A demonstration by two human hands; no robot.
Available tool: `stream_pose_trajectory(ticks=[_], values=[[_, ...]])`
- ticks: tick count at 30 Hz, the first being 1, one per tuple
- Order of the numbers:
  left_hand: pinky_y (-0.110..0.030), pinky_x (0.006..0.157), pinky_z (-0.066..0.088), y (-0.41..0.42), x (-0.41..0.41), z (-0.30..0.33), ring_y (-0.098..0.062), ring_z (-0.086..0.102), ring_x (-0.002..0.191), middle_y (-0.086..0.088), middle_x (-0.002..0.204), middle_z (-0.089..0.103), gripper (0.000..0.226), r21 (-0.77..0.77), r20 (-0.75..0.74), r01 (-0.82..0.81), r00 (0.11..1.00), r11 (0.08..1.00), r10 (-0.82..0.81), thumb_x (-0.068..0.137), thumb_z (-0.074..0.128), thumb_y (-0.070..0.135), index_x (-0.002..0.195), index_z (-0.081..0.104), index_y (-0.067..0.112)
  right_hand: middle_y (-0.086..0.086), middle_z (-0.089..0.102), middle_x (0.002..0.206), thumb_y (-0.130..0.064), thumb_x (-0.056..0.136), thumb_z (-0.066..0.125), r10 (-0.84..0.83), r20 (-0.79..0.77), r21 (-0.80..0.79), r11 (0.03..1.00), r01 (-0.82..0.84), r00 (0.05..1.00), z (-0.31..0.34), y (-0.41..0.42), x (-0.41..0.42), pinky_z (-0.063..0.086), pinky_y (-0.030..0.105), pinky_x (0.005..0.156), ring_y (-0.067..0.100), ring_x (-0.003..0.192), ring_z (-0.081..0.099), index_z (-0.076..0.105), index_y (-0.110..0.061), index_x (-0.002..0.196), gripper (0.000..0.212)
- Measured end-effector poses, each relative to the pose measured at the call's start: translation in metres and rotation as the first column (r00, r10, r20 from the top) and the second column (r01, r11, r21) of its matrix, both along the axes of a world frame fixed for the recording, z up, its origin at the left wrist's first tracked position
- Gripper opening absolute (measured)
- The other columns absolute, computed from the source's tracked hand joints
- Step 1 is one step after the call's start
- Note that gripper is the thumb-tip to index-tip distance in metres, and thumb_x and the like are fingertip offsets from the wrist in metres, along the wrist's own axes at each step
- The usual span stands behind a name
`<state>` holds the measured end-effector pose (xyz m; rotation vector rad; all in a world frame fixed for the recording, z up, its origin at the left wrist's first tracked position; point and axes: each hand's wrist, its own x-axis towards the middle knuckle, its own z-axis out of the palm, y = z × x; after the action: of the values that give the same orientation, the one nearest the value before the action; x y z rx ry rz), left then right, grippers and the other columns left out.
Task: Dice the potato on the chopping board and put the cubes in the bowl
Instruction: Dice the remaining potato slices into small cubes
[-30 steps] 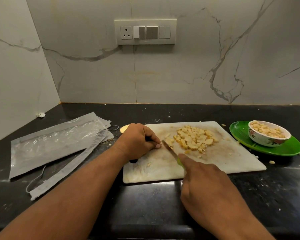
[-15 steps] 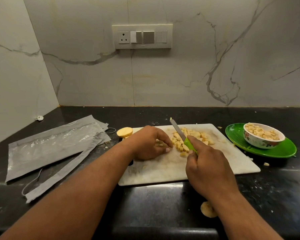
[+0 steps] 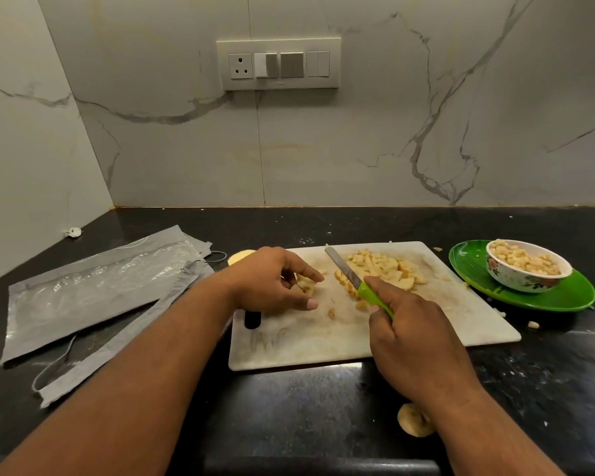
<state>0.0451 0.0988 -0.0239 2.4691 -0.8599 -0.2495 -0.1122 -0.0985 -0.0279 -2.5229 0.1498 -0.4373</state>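
The right hand [image 3: 416,341] holds a knife [image 3: 349,274] by its green handle, fingers wrapped tight. A second ago the blade was low and flat near the front of the board [image 3: 323,348]. Now it points up and away, toward the board's back edge, and its side rests against the pile [image 3: 382,267] of potato cubes.

The left hand [image 3: 272,281] has changed too. Before, it lay closed near the board's left edge with nothing showing in it. Now its fingers are curled round a small piece [image 3: 305,285] of potato, pinching it just left of the knife.

So it looks like one last bit is being picked out to cut smaller, while the pile waits in the middle of the board, toward the back.

The bowl [image 3: 526,278] is already heaped with cubes. It sits on a green plate [image 3: 564,297] near the right edge of the counter [image 3: 306,417], just beside the board's right side. Most of the job seems done, but the pile still has to go in.

A few crumbs lie loose on the board and on the counter near the plate. A potato end [image 3: 414,422] sits by the counter's front edge, and another [image 3: 239,257] peeks out behind the left hand. These might need cutting too.
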Motion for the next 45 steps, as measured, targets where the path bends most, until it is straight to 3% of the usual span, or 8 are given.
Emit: stream_pose_trajectory(ticks=[4, 8, 13, 18, 22, 28, 34, 45], values=[[-0.033, 0.100, 0.054, 0.004, 0.007, 0.007, -0.005, 0.063, 0.106, 0.019, 0.124, 0.068, 0.042, 0.065, -0.017, 0.019, 1.000, 0.998, -0.018, 0.086, 0.083, 0.034, 0.123, 0.071, 0.050, -0.011, 0.049, 0.150, -0.026, 0.102, 0.043, 0.012, -0.014, -0.023, 1.000, -0.012, 1.000, -0.002, 0.000, 0.001, 0.036, 0.029, 0.109, 0.012, 0.133, 0.046, 0.041, -0.035, 0.150, 0.050], [-0.033, 0.093, 0.057, 0.002, 0.009, 0.003, -0.006, 0.066, 0.096, 0.018, 0.110, 0.074, 0.038, 0.012, -0.011, -0.041, 0.999, 0.999, 0.041, 0.080, 0.085, 0.044, 0.116, 0.075, 0.047, -0.011, 0.049, 0.149, -0.027, 0.101, 0.042, 0.034, -0.050, -0.064, 0.997, -0.038, 0.998, -0.001, 0.001, 0.002, 0.039, 0.031, 0.110, 0.012, 0.132, 0.047, 0.041, -0.035, 0.151, 0.050], [-0.017, 0.076, 0.050, -0.012, -0.004, -0.008, 0.001, 0.065, 0.076, 0.022, 0.077, 0.068, 0.046, -0.153, 0.061, -0.214, 0.972, 0.965, 0.225, 0.070, 0.090, 0.054, 0.111, 0.080, 0.037, -0.013, 0.045, 0.152, -0.028, 0.102, 0.042, 0.060, -0.088, -0.063, 0.996, -0.066, 0.994, 0.005, 0.001, 0.009, 0.038, 0.030, 0.109, 0.010, 0.136, 0.042, 0.039, -0.036, 0.152, 0.050], [-0.021, 0.084, 0.053, -0.001, -0.009, -0.006, 0.004, 0.070, 0.073, 0.021, 0.076, 0.073, 0.047, -0.234, -0.071, -0.221, 0.975, 0.947, 0.210, 0.072, 0.092, 0.047, 0.115, 0.077, 0.034, -0.013, 0.047, 0.151, -0.032, 0.103, 0.039, 0.072, -0.074, -0.118, 0.990, -0.080, 0.995, 0.009, 0.010, 0.005, 0.038, 0.031, 0.110, 0.011, 0.135, 0.043, 0.037, -0.037, 0.152, 0.050], [-0.037, 0.087, 0.062, 0.005, -0.005, -0.011, -0.011, 0.073, 0.084, 0.010, 0.090, 0.079, 0.023, -0.242, -0.018, -0.204, 0.978, 0.949, 0.206, 0.074, 0.093, 0.034, 0.095, 0.083, 0.037, -0.006, 0.055, 0.143, -0.028, 0.103, 0.036, 0.057, -0.065, -0.194, 0.979, -0.069, 0.996, 0.014, 0.023, 0.007, 0.042, 0.032, 0.100, 0.016, 0.125, 0.051, 0.030, -0.034, 0.155, 0.053], [-0.021, 0.089, 0.059, -0.004, -0.012, -0.010, -0.002, 0.072, 0.088, 0.015, 0.093, 0.078, 0.017, -0.229, 0.094, -0.200, 0.970, 0.953, 0.226, 0.079, 0.091, 0.025, 0.094, 0.085, 0.024, 0.002, 0.062, 0.124, -0.020, 0.096, 0.037, 0.056, -0.078, -0.289, 0.954, -0.076, 0.995, 0.004, 0.045, 0.016, 0.044, 0.033, 0.085, 0.022, 0.107, 0.057, 0.022, -0.029, 0.157, 0.064], [-0.026, 0.085, 0.061, -0.010, -0.017, -0.005, -0.005, 0.070, 0.081, 0.009, 0.090, 0.079, 0.015, -0.181, 0.122, -0.253, 0.953, 0.950, 0.277, 0.081, 0.089, 0.029, 0.094, 0.084, 0.023, 0.003, 0.062, 0.117, -0.020, 0.097, 0.037, 0.038, -0.025, -0.305, 0.951, -0.044, 0.999, 0.000, 0.052, 0.017, 0.036, 0.029, 0.071, 0.020, 0.095, 0.056, 0.016, -0.029, 0.158, 0.065], [-0.028, 0.086, 0.060, -0.019, -0.022, -0.001, -0.005, 0.068, 0.082, 0.013, 0.083, 0.076, 0.005, -0.118, 0.156, -0.318, 0.930, 0.941, 0.334, 0.085, 0.085, 0.023, 0.090, 0.085, 0.023, 0.002, 0.057, 0.130, -0.016, 0.093, 0.040, 0.037, -0.164, -0.281, 0.956, -0.083, 0.986, -0.008, 0.056, 0.019, 0.042, 0.028, 0.086, 0.020, 0.112, 0.054, 0.019, -0.025, 0.159, 0.070]])
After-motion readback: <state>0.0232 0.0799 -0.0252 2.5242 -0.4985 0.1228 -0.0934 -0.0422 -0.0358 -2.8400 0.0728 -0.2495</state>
